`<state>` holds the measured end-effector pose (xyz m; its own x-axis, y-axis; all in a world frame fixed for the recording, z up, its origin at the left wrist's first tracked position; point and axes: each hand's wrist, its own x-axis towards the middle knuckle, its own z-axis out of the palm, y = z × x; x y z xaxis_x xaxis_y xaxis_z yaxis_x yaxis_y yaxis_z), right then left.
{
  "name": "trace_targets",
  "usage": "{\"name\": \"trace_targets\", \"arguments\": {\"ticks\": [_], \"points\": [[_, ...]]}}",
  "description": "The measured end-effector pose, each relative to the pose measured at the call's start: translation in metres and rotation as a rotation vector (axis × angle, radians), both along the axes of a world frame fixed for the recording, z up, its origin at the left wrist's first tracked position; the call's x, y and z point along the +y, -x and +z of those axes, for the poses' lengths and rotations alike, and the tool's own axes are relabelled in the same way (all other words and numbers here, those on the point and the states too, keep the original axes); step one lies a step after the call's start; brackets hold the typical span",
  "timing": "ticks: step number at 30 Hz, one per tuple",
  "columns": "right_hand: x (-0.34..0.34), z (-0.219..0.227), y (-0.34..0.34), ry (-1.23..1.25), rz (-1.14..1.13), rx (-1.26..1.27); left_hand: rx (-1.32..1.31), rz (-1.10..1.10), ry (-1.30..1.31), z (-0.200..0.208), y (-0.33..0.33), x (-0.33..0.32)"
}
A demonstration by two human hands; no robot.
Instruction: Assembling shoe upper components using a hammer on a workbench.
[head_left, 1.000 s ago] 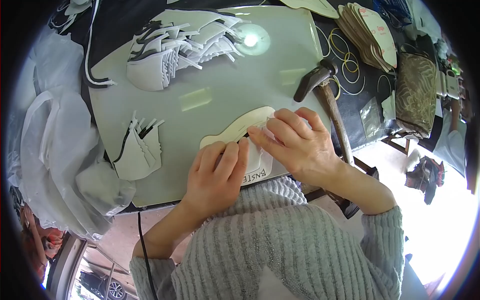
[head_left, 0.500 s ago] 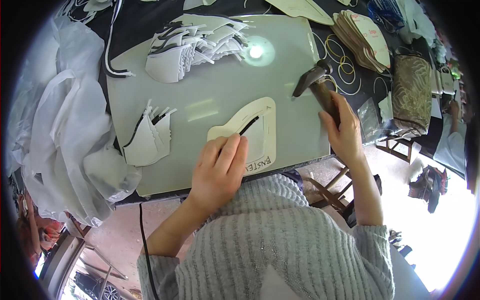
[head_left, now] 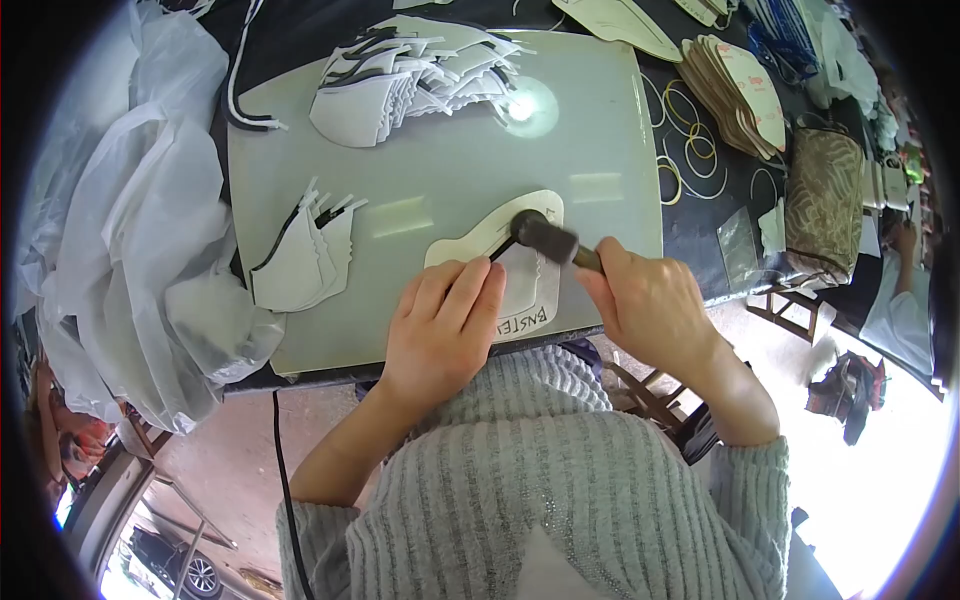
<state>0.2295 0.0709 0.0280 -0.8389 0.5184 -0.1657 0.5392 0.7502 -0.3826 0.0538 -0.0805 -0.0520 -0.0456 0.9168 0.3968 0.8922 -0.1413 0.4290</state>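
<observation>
Cream template (head_left: 462,246) lies partly under the left hand (head_left: 437,330), fingers bent, any pinch hidden; its dark handwritten lettering (head_left: 524,321) sits just right of them. The right hand (head_left: 655,310) wraps the hammer's (head_left: 548,240) handle.

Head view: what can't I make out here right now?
All in the head view:
Hammer: slightly blurred; contact underneath is hidden by its own head.
Handle: lower end hidden by the right hand.
Black strip: upper end hidden by the hammer.
Cream board: lower left part hidden by the left hand.
Cream sheet: cut off by the top edge.
</observation>
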Motion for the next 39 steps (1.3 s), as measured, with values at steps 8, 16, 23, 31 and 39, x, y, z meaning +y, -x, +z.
{"name": "trace_targets", "arguments": {"ticks": [8, 16, 23, 31, 39], "points": [[0.004, -0.004, 0.005, -0.040, 0.002, -0.175, 0.012, 0.005, -0.001, -0.003, 0.002, -0.002], [0.006, -0.020, -0.005, 0.048, -0.041, -0.054, -0.020, -0.015, -0.004, -0.001, 0.001, 0.002], [0.013, -0.024, 0.003, 0.607, -0.487, 0.375, -0.203, 0.147, 0.154, 0.025, -0.016, 0.031], [0.012, -0.038, 0.028, 0.875, -0.528, 0.598, 0.085, 0.154, 0.399, 0.029, -0.019, 0.051], [0.011, -0.050, 0.036, 0.762, -0.523, 0.453, -0.058, -0.008, 0.520, 0.030, -0.014, 0.058]]}}
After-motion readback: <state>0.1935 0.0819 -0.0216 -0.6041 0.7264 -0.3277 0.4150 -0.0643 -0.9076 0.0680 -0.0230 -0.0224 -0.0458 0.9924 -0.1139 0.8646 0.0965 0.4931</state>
